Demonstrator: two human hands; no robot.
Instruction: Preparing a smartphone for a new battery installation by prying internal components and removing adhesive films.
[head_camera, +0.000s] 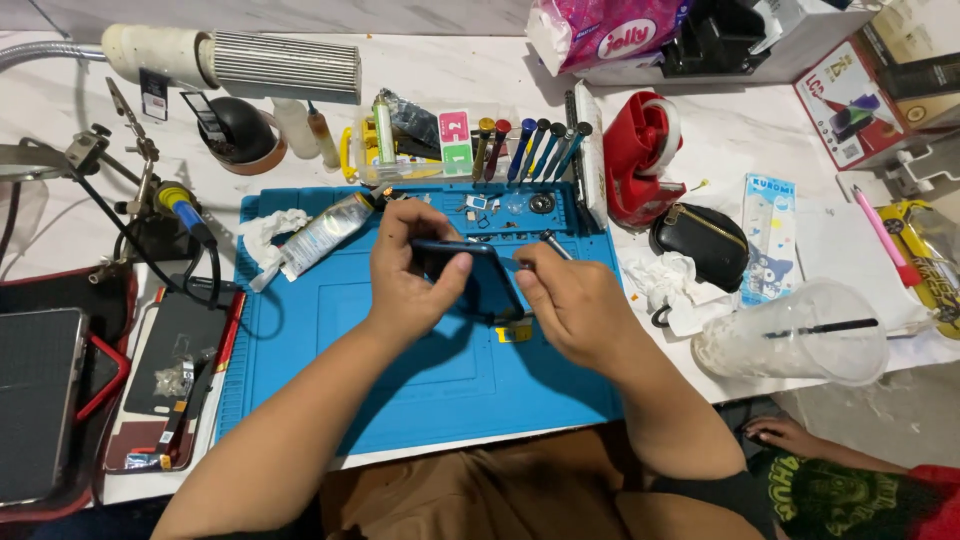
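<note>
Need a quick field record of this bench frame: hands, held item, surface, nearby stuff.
left hand: grips dark smartphone, tilted above mat
right hand: at phone's right edge, holding a metal tool
surface: blue repair mat on white table
nearby: row of screwdrivers; white tube; soldering iron; clear plastic cup

Mat: blue work mat (400, 380) on white table (450, 75)
Back edge: row of screwdrivers (530, 145), clear bottles (308, 130)
Left: soldering iron (185, 210), crumpled tissue (265, 235)
Right: red tape dispenser (640, 155), black zip pouch (705, 245), toppled clear plastic cup (800, 335)
</note>
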